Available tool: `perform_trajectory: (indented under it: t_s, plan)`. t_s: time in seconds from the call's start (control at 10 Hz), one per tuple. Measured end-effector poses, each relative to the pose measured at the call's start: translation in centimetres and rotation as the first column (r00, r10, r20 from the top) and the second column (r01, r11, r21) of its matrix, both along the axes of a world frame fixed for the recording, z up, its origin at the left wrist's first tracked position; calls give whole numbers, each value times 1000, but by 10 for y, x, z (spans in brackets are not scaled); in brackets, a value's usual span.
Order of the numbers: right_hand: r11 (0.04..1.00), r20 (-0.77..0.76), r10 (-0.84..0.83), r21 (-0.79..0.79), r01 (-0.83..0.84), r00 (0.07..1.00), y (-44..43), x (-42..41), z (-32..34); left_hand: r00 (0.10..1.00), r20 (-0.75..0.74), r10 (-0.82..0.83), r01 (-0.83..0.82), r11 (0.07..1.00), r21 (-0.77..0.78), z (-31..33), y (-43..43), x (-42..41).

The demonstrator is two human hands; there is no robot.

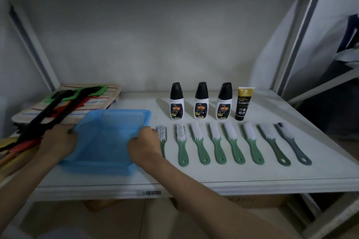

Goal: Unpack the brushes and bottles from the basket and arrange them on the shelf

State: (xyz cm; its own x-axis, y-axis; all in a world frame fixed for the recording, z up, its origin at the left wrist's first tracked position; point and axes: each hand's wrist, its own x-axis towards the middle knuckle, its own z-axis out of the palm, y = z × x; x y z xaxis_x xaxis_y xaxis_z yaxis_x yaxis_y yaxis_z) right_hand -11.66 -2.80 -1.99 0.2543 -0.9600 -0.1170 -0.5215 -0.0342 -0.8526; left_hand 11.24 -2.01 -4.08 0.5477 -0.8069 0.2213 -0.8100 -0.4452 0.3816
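A blue plastic basket (108, 137) sits tilted on the white shelf (194, 180), and nothing shows inside it. My left hand (58, 141) grips its left rim and my right hand (144, 146) grips its right rim. Several green-handled brushes (217, 141) with white bristles lie in a row to the right, handles toward me; the leftmost one is partly hidden by my right hand. Behind them stand three white bottles (201, 101) with black caps and one black-and-gold tube (242, 104).
A striped board (93, 101) with black, red and green long-handled tools (58, 108) lies at the shelf's left, close to the basket. Metal shelf posts (299, 35) frame the sides. A barcode label (152, 192) is on the front edge.
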Motion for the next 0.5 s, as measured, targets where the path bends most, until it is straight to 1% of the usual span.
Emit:
perform_trajectory:
  t_s: [0.2, 0.3, 0.4, 0.5]
  plan:
    - [1000, -47, 0, -21, -1, 999, -7, -1, -2, 998, -37, 46, -46, 999, -13, -4, -3, -4]
    - [1000, -42, 1, -6, -2, 999, -8, -2, -4, 996, -57, 67, -67, 998, -6, -5, -3, -4]
    - [1000, -50, 13, -6, -13, 999, -8, -6, -6, 997, -65, 38, -38, 999, 1, -2, -3, -4]
    - [992, 4, -61, -109, 61, 998, -8, -22, 3, 989, -144, 14, -47, 973, -227, 16, 0, -10]
